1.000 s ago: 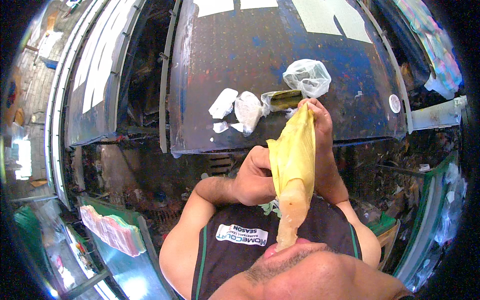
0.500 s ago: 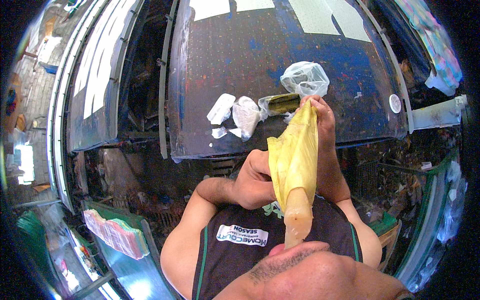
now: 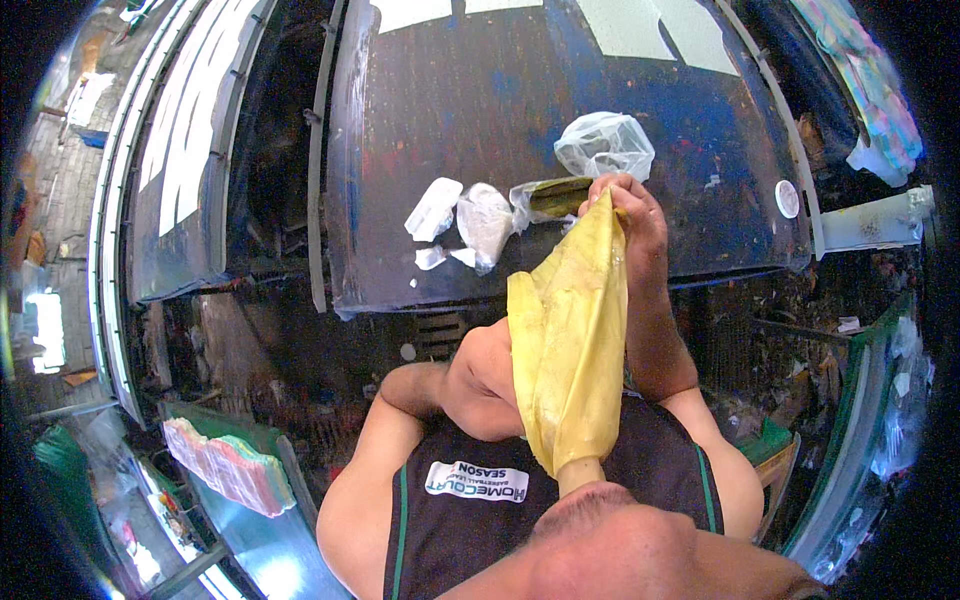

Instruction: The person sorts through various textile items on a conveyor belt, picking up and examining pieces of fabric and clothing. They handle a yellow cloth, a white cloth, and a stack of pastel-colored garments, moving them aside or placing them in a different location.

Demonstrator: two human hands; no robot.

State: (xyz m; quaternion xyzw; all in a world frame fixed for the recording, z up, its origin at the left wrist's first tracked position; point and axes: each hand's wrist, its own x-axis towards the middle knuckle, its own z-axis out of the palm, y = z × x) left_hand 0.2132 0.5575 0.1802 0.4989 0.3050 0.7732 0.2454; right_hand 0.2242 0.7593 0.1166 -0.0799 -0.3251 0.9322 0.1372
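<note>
While the right hand pinches the yellow wrapper by its twelve-o'clock tip and the left hand, its grip hidden, sits at nine o'clock, align the pale food at six o'clock with the mouth, folding the wrapper clear.

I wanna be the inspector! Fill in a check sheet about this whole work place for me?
Surface: dark table, stained blue and red; flat white pieces at its far end.
Job's things: yellow wrapper around pale food at the person's mouth.
Clutter: clear plastic bag, greenish strip, white scraps, round white disc.
Grips: right grip pinches the wrapper's narrow end; left grip is at its side, fingers hidden.
Cables: nothing seen.
Surroundings: second table leftward; plastic-wrapped stack lower left.
</note>
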